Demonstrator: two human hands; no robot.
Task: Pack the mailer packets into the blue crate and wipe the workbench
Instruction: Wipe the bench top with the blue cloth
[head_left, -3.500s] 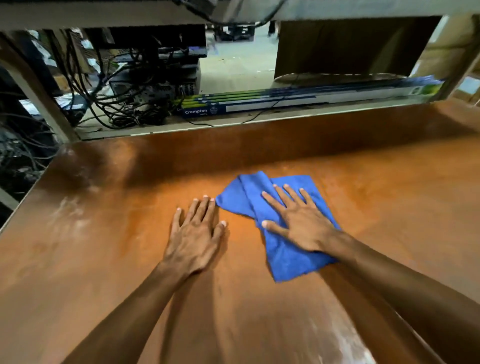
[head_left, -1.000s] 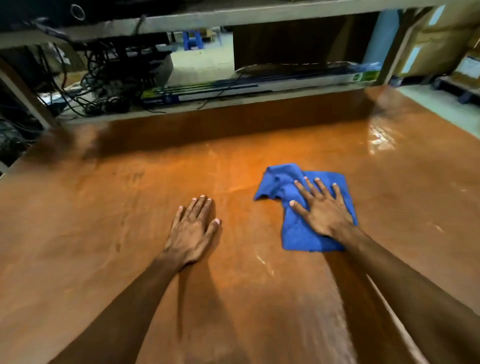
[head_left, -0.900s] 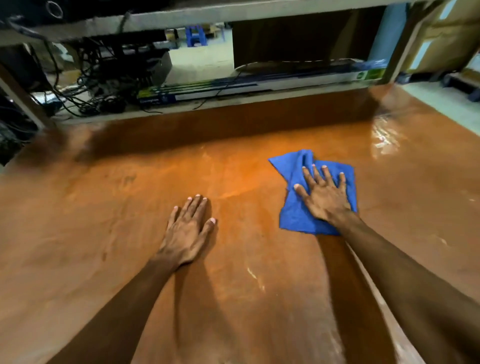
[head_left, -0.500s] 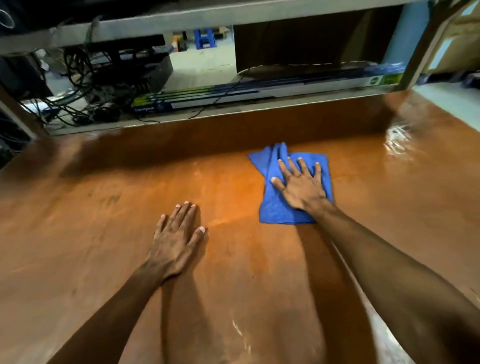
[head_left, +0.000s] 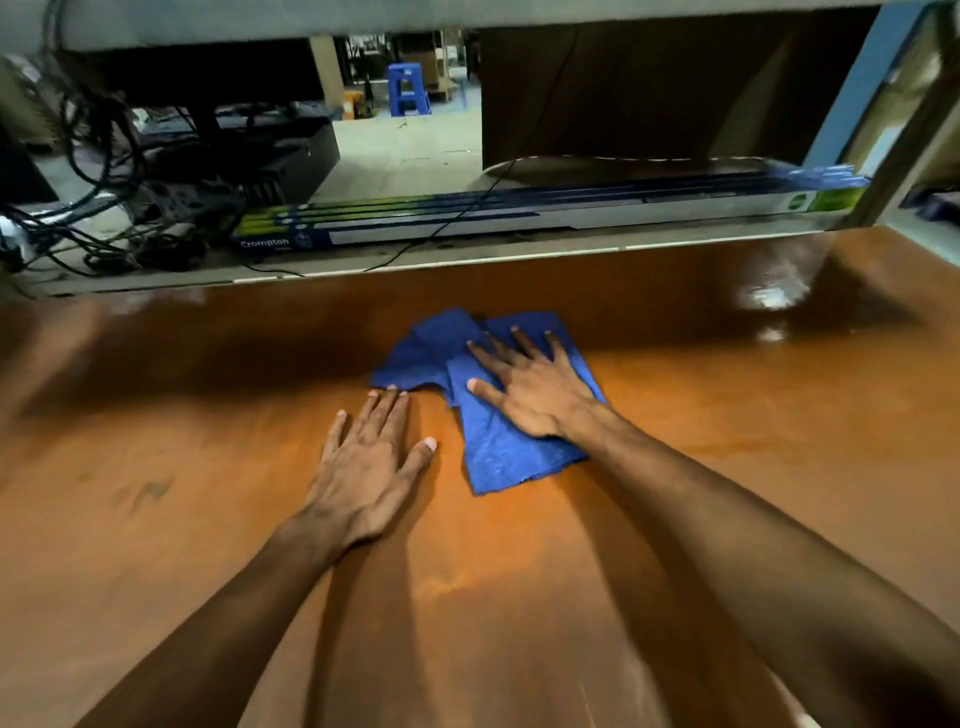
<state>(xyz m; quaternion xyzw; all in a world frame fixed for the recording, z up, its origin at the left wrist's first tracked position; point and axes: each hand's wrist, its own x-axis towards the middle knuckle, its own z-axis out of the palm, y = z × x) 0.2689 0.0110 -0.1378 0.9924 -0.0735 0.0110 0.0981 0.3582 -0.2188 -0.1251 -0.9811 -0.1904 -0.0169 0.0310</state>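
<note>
wide orange-brown tabletop (head_left: 208, 519) filled most of the view, glossy, with a bright glare patch (head_left: 774, 296) toward the far right corner and shadow along its far edge. behind the far edge ran a lower shelf (head_left: 467, 254), pale and dusty. a big brown cardboard panel (head_left: 649, 93) stood at the back right of that shelf. long flat boxes (head_left: 519, 213) marked "crompton" lay lengthwise along the shelf, stacked beside each other, with a thin black wire draped across them. a tangle of black cables (head_left: 130, 218) sat at the shelf's left end next to a dark box (head_left: 291, 161). blue cloth (head_left: 498, 452) lay on the tabletop around the middle, a bit toward the far side, rumpled and partly folded over itself at its far left. right hand (head_left: 535, 395) lay flat on top of the cloth, palm down, fingers straight and spread, pressing it, not gripping. left hand (head_left: 369, 467) lay flat on bare tabletop just left of the cloth, palm down, fingers straight and close together, holding nothing; its fingertips reached the cloth's left corner, touching or just short, couldn't tell. small blue stool (head_left: 408, 88) stood far off on the floor beyond the shelf.
</note>
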